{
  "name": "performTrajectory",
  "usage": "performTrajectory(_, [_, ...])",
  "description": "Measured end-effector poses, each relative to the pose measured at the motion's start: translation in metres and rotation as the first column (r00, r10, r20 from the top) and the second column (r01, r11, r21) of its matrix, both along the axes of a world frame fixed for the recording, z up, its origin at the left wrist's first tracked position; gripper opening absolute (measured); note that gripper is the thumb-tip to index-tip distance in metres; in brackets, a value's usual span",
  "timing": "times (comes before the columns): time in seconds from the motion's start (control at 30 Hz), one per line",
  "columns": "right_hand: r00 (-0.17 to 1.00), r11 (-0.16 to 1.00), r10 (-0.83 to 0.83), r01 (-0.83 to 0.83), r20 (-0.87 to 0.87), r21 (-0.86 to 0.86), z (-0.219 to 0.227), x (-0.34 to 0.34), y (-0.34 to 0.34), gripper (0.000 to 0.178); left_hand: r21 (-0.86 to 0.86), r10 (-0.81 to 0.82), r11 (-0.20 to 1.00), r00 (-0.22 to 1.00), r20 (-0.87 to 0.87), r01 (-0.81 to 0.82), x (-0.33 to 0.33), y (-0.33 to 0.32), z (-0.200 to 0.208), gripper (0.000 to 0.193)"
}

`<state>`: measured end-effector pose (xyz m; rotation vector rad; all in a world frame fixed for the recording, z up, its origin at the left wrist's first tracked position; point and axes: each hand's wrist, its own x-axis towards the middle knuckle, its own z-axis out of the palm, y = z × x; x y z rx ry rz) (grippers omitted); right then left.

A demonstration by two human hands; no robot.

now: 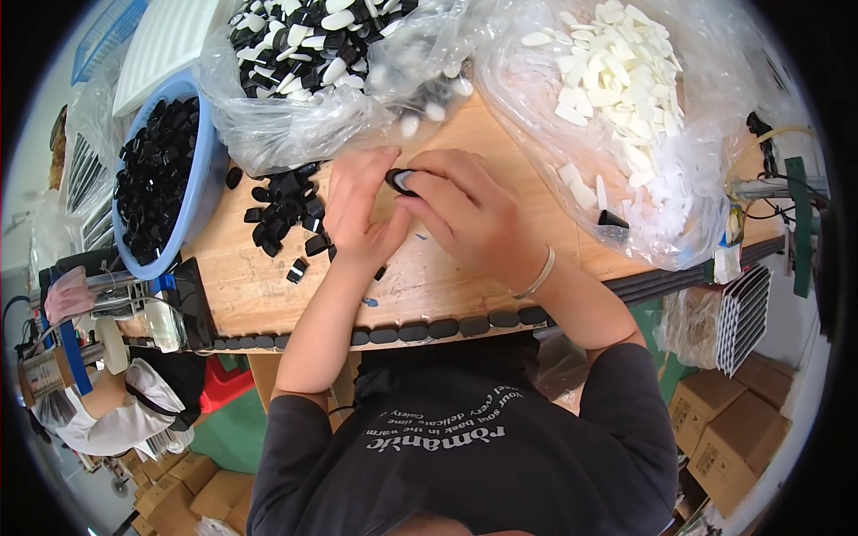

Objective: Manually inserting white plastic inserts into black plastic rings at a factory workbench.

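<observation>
My right hand (474, 210) pinches a small black cap (402, 182) between thumb and fingers. Its rounded opening shows a pale inside. Just left of it, my left hand (357, 205) is slightly blurred. Its fingers stretch forward and its thumb stands apart, with nothing visible in its grasp. Loose black caps (288, 207) lie on the wooden table beside that hand. Beyond both hands, a clear plastic bag (277, 134) holds mixed black and white pieces (304, 49). Another clear bag (536, 134) at the right holds flat, cream-white oval pieces (621, 76).
A blue basin (211, 161) full of black caps stands at the left. Along the table's front edge runs a row of black oval pieces (413, 332). One black cap (612, 220) lies at the right bag. Cardboard boxes (728, 438) stand on the floor; another person (116, 402) sits at lower left.
</observation>
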<state>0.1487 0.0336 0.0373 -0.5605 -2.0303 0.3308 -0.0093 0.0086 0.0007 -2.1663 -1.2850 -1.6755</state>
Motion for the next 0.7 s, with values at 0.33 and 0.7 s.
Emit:
performTrajectory(0.33, [0.994, 0.995, -0.092, 0.089, 0.058, 0.039, 0.012, 0.004, -0.001, 0.024, 0.029, 0.023, 0.999, 1.000, 0.019, -0.023, 0.006, -0.001, 0.000, 0.049])
performTrajectory(0.7, [0.999, 0.995, 0.050, -0.050, 0.001, -0.081, 0.007, 0.003, 0.005, 0.019, 0.035, 0.052, 0.998, 0.998, 0.026, -0.053, 0.002, 0.000, 0.005, 0.045])
